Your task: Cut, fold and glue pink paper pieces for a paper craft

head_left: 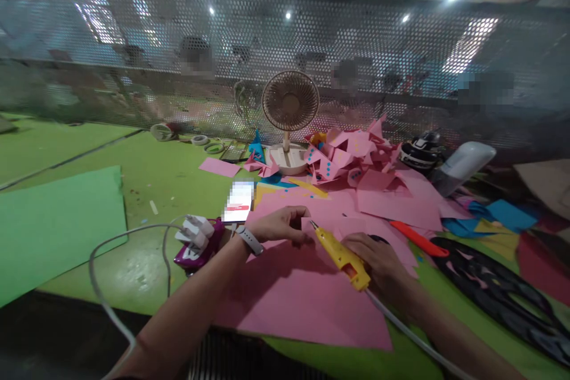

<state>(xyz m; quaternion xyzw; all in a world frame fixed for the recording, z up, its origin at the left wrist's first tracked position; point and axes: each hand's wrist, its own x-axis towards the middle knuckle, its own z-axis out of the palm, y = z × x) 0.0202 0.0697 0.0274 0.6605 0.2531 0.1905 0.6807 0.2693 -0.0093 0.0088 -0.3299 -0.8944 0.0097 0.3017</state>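
Note:
My right hand (378, 255) is wrapped round the handle side of a yellow glue gun (341, 254), mostly hiding its grip. The metal nozzle points up and left, close to my left hand (285, 224). A small pink paper piece (332, 227) is pinched at its left edge by the curled fingers of that left hand; the fingertips are partly hidden. Underneath both hands lies a large pink paper sheet (307, 303). A white cord (414, 338) runs from the gun's rear toward the lower right.
A small fan (291, 101) stands at the back, beside a heap of folded pink paper (356, 151). Left are a lit phone (239, 202) and a purple power strip (191, 258) with plugs. Right are a red-orange cutter (418, 239), a black perforated plate (499, 291) and a bottle (465, 166).

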